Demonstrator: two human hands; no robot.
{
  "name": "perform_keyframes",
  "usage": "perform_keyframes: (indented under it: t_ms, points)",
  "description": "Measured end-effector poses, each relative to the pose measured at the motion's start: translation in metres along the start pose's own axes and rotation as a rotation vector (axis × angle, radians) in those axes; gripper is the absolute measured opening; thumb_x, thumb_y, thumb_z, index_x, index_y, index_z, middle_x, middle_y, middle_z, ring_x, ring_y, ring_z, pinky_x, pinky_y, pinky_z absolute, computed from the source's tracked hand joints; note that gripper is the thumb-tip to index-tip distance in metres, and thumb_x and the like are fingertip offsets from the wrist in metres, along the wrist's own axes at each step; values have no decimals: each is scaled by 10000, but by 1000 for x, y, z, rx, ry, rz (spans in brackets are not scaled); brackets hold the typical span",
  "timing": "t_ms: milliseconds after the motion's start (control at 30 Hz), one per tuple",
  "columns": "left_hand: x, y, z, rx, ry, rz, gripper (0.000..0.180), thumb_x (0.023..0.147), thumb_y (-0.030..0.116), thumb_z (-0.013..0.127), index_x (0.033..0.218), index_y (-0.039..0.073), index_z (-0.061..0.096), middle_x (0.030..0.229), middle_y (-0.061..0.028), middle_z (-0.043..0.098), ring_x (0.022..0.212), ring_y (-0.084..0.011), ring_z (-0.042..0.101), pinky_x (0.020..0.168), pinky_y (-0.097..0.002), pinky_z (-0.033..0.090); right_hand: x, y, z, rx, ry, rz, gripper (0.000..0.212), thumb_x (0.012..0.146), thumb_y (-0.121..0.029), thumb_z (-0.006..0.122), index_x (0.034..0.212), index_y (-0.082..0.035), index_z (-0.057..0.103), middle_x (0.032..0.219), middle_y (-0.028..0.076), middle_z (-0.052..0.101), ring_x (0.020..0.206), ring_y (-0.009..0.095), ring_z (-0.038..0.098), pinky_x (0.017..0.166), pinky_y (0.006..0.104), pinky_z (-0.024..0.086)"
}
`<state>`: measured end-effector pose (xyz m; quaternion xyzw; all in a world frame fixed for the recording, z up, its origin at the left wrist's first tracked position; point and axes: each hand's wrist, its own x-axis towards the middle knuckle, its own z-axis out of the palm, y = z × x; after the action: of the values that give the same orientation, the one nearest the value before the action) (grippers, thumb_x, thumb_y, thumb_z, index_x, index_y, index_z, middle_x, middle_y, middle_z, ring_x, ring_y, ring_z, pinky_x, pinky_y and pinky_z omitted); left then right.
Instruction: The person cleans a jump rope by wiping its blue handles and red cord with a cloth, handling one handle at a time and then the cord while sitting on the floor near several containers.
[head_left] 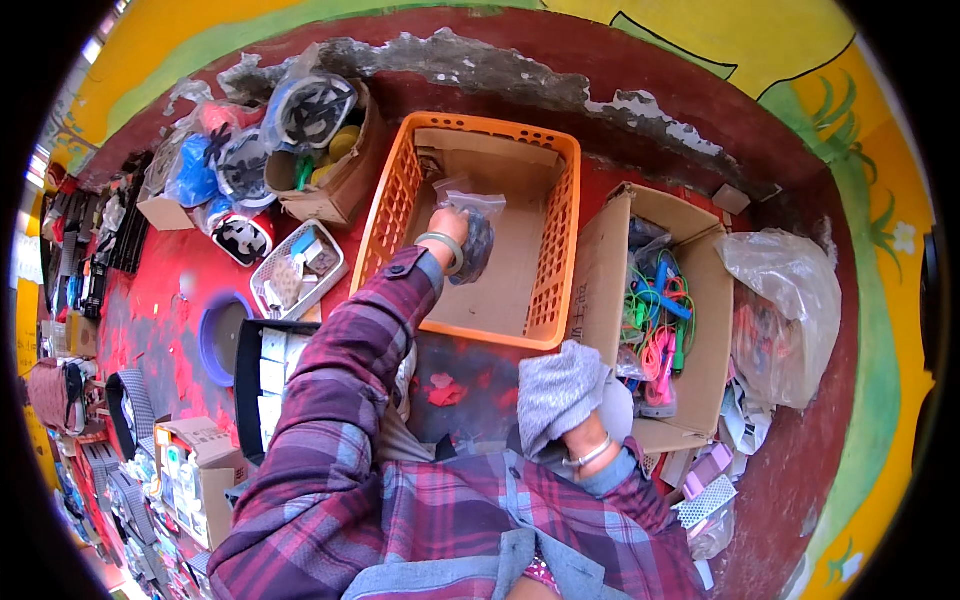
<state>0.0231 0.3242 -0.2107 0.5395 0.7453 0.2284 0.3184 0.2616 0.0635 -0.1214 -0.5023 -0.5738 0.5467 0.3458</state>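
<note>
Right now I have my left hand (450, 226) down inside the orange basket (560, 235), its fingers drawn in narrowly on a clear zip bag (478, 255) with dark contents. The bag is left of the basket's middle; my grip sits on its upper left side, and most of its bulk lies from there toward the basket's right wall and near rim. Whether its lower end touches the basket's floor, I can't tell on my feed. I judge the step to be handling this one bag at the basket, either placing it or taking it out; one view doesn't settle which. Lifting would call for a firm pinch and a straight rise past the rim; leaving it would call for lowering before the fingers spread. My right hand (586, 434) is outside the basket, off its near right corner, mostly covered by a grey cloth (558, 394), so I can't tell how its fingers stand. To the basket's right, a cardboard box (602, 285) holds tangled coloured cords (662, 312).
</note>
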Motion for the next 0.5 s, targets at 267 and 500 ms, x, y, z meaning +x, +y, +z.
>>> perform_keyframes:
  t_ms: [267, 500]
  points:
    - [109, 17, 39, 30, 174, -430, 730, 772, 524, 636, 1260, 20, 436, 1247, -220, 523, 1185, -386, 474, 979, -467, 387, 21, -60, -17, -941, -27, -303, 151, 700, -268, 587, 775, -138, 587, 755, 93, 527, 806, 292, 507, 710, 412, 380]
    - [91, -23, 13, 47, -38, -295, 596, 835, 453, 586, 1127, -66, 555, 1151, -256, 577, 1122, -379, 532, 915, -410, 436, -3, -17, -10, -284, 10, -139, 169, 799, -243, 531, 832, -100, 615, 740, 87, 581, 748, 255, 560, 673, 384, 447]
